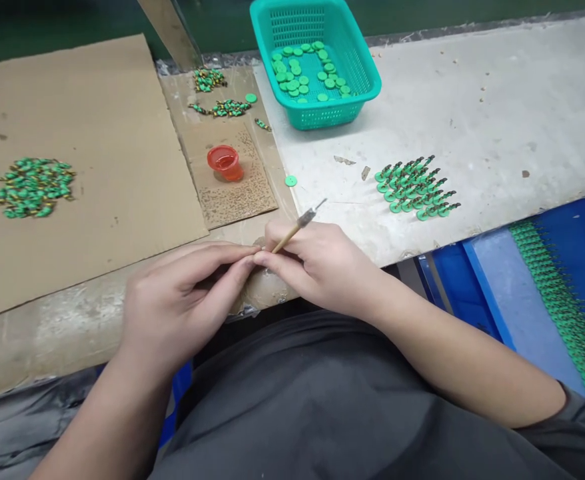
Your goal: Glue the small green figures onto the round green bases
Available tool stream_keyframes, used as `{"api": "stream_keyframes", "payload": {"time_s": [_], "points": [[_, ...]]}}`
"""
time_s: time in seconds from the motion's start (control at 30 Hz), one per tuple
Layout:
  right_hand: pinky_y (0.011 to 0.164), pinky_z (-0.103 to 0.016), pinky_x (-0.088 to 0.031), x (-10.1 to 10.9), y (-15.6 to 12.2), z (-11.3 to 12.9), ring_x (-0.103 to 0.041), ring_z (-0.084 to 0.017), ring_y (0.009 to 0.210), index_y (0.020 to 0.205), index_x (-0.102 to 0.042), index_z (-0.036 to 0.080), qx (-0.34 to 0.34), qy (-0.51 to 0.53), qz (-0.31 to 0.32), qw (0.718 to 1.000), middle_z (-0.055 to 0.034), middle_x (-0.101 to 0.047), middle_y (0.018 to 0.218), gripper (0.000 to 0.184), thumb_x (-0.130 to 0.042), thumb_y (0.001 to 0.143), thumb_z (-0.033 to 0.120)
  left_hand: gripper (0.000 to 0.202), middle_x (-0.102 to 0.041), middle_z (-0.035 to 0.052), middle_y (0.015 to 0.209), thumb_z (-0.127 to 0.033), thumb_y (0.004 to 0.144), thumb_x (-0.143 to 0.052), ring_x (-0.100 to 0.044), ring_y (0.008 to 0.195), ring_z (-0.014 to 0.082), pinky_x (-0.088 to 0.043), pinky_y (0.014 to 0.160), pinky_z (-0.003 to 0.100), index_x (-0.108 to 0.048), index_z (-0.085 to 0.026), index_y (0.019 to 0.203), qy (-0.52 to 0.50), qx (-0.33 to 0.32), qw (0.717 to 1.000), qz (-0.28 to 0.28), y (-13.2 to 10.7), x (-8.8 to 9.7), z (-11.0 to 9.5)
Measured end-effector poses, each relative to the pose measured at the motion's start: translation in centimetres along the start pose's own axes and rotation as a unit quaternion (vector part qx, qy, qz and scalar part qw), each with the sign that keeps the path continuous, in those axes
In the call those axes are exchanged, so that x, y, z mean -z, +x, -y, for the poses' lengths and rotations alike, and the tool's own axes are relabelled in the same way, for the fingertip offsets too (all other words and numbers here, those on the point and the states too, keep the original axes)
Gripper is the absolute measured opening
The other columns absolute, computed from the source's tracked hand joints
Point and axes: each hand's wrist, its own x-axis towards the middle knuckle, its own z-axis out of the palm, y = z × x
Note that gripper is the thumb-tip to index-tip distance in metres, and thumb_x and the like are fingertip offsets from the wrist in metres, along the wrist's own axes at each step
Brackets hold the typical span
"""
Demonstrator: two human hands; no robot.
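Note:
My right hand (317, 263) is closed on a thin paintbrush (297, 227), its wooden handle between the fingers and its bristles pointing up and right. My left hand (185, 300) meets it at the table's front edge, fingers pressed together at the tips; whatever they pinch is hidden. A small red paint cup (225, 163) stands on a stained cardboard piece (237, 193) just beyond the hands. A single green disc (290, 181) lies near it.
A teal basket (357, 80) of green discs sits at the back. Rows of green pieces (415, 190) lie on the right of the white table, painted piles (33, 187) on the cardboard sheet at left, more (222, 107) behind the cup. A blue tray (562, 300) holds green pieces.

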Motion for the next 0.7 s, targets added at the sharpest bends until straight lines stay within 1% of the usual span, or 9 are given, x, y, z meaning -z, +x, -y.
{"api": "stream_keyframes", "payload": {"time_s": [0.17, 0.27, 0.4, 0.53, 0.6, 0.67, 0.7], "points": [[0.092, -0.029, -0.057, -0.2, 0.1, 0.0, -0.075, -0.017, 0.091, 0.105, -0.072, 0.022, 0.009, -0.003, -0.003, 1.000, -0.0019, -0.081, 0.100, 0.028, -0.058, 0.128, 0.031, 0.010, -0.093, -0.0035, 0.112, -0.030, 0.112, -0.082, -0.090, 0.097, 0.0133, -0.068, 0.094, 0.020, -0.092, -0.029, 0.110, -0.004, 0.009, 1.000, -0.005, -0.1, -0.1, 0.0], [0.094, -0.031, -0.058, -0.1, 0.1, 0.1, -0.075, -0.018, 0.092, 0.107, -0.073, 0.022, 0.008, -0.007, 0.004, 1.000, -0.0025, -0.082, 0.101, 0.027, -0.058, 0.128, 0.030, 0.011, -0.093, -0.0023, 0.114, -0.030, 0.112, -0.082, -0.090, 0.099, 0.0151, -0.070, 0.095, 0.023, -0.092, -0.029, 0.110, 0.002, 0.009, 1.000, -0.003, -0.2, 0.0, 0.0], [0.094, -0.032, -0.059, 0.0, 0.2, 0.2, -0.074, -0.020, 0.092, 0.110, -0.075, 0.024, 0.008, -0.018, 0.024, 1.000, -0.0023, -0.081, 0.099, 0.025, -0.058, 0.128, 0.031, 0.014, -0.093, -0.0030, 0.116, -0.031, 0.115, -0.078, -0.090, 0.102, 0.0150, -0.069, 0.097, 0.023, -0.090, -0.029, 0.111, 0.009, 0.007, 1.000, 0.012, -0.5, 0.2, 0.1], [0.090, -0.031, -0.058, 0.2, 0.9, 0.6, -0.070, -0.020, 0.087, 0.104, -0.074, 0.026, -0.017, -0.033, 0.061, 0.997, -0.0003, -0.075, 0.091, 0.026, -0.061, 0.127, 0.030, 0.015, -0.093, -0.0030, 0.115, -0.030, 0.116, -0.075, -0.090, 0.101, 0.0154, -0.070, 0.097, 0.024, -0.090, -0.030, 0.112, 0.010, -0.007, 1.000, 0.011, -0.5, 0.3, 0.5], [0.090, -0.032, -0.058, 0.3, 1.2, 0.7, -0.071, -0.020, 0.088, 0.102, -0.073, 0.025, -0.028, -0.030, 0.075, 0.996, -0.0007, -0.075, 0.091, 0.027, -0.062, 0.126, 0.030, 0.015, -0.093, -0.0030, 0.115, -0.029, 0.115, -0.075, -0.090, 0.101, 0.0152, -0.070, 0.097, 0.023, -0.090, -0.029, 0.111, 0.006, -0.013, 1.000, 0.008, -0.4, 0.4, 0.6], [0.091, -0.032, -0.058, 0.3, 1.3, 0.7, -0.073, -0.020, 0.091, 0.100, -0.072, 0.024, -0.041, -0.010, 0.071, 0.997, -0.0018, -0.078, 0.095, 0.029, -0.062, 0.126, 0.032, 0.013, -0.093, -0.0032, 0.114, -0.029, 0.114, -0.078, -0.090, 0.099, 0.0153, -0.070, 0.097, 0.023, -0.091, -0.030, 0.110, -0.006, -0.009, 1.000, 0.005, -0.3, 0.4, 0.6], [0.091, -0.031, -0.058, 0.4, 1.2, 0.7, -0.075, -0.020, 0.092, 0.099, -0.071, 0.024, -0.054, 0.006, 0.053, 0.997, -0.0022, -0.079, 0.096, 0.029, -0.063, 0.125, 0.034, 0.012, -0.093, -0.0033, 0.114, -0.029, 0.112, -0.080, -0.090, 0.098, 0.0155, -0.071, 0.097, 0.024, -0.091, -0.030, 0.111, -0.014, -0.005, 1.000, 0.002, -0.2, 0.4, 0.6]]}}
